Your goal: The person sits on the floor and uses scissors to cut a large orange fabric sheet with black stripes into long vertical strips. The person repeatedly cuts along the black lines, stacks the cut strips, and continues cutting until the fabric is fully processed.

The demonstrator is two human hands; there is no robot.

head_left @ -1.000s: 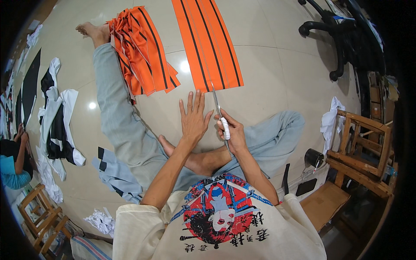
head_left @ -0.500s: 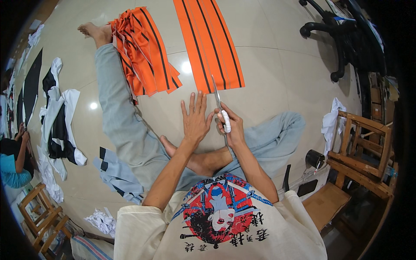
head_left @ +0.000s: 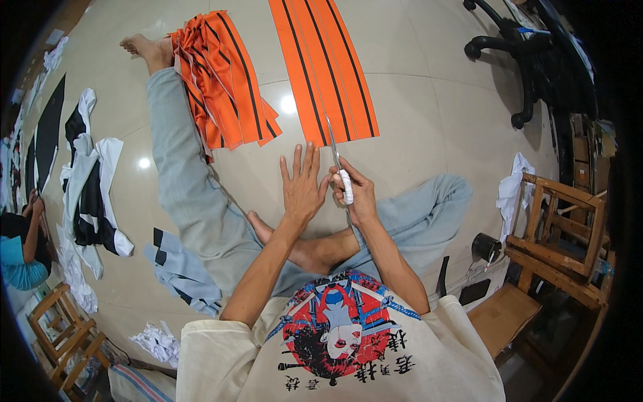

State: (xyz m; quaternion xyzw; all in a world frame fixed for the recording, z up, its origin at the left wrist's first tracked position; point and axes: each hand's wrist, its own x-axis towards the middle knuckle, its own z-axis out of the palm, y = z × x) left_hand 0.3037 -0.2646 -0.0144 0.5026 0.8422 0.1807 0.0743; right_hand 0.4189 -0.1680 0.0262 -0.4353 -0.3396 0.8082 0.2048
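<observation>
Large scissors (head_left: 334, 147) with a white-wrapped handle are gripped in my right hand (head_left: 353, 191), their blades reaching over the near end of a flat orange fabric strip (head_left: 315, 67) with dark lengthwise lines. My left hand (head_left: 303, 187) lies palm down with its fingers spread on the floor, its longest fingertips at that strip's near edge, just left of the blades. Left of the strip, a crumpled pile of similar orange pieces (head_left: 221, 80) lies beside and partly over my outstretched leg.
Black-and-white cloth (head_left: 86, 214) and pale blue pieces (head_left: 181, 268) lie left on the tiled floor. A co-worker (head_left: 23, 248) is at the far left. A black chair base (head_left: 504, 50) stands upper right; wooden frames (head_left: 562, 228), a black cylinder (head_left: 485, 245) and cardboard (head_left: 499, 318) are at right.
Since a second ago the scissor blades have moved a little forward onto the orange strip, with my right hand following slightly. My left hand has shifted very little.
</observation>
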